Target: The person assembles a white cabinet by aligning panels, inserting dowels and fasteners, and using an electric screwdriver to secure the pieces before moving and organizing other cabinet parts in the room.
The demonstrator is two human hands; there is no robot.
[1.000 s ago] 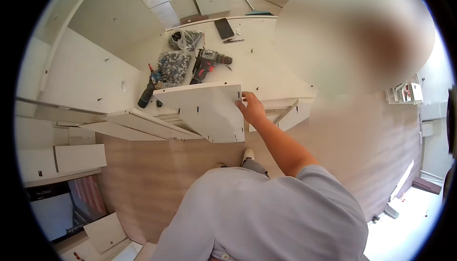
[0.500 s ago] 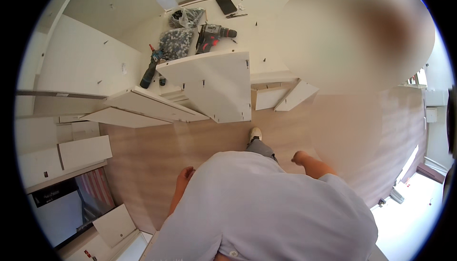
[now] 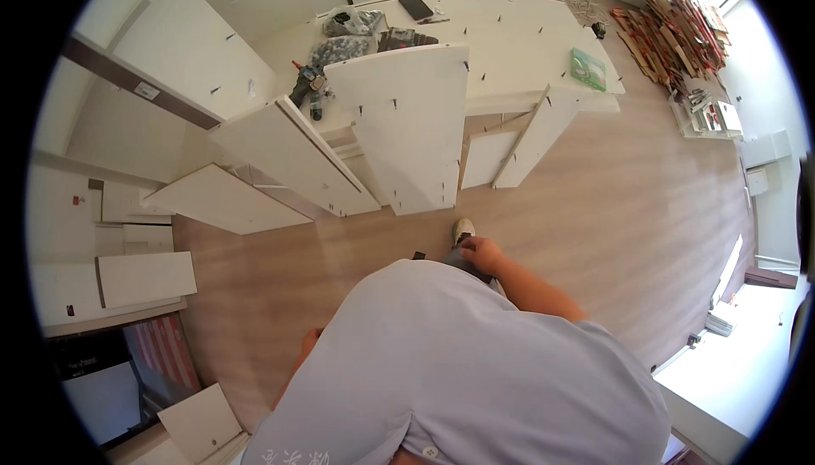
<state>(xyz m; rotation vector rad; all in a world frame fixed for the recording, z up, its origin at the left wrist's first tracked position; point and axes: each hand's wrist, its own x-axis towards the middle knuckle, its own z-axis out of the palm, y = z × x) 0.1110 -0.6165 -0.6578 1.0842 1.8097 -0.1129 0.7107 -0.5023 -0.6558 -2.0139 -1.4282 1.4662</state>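
Observation:
My right hand [image 3: 482,254] hangs in front of my grey trouser leg [image 3: 467,263], its fingers curled in and nothing visible in them. Just beyond it shows one pale shoe [image 3: 463,229]. Low at my left side, my left hand [image 3: 311,342] is mostly hidden by my light shirt [image 3: 475,355], so its fingers are hard to read. Ahead of me a white panel [image 3: 406,134] with several dark pegs leans against a large white board [image 3: 509,49]. Neither hand touches a panel.
More white panels [image 3: 293,155] lean beside it. On the board are a cordless screwdriver [image 3: 307,85], a partly hidden drill [image 3: 406,38], bags of fittings [image 3: 341,49], a black tablet-like object [image 3: 416,7] and a green box [image 3: 587,70]. Wood strips [image 3: 675,36] are piled at far right.
My right hand has swung left and inward, in front of my leg. My left hand has dropped back along my side. The view has shifted, and the standing panel now covers much of the drill.

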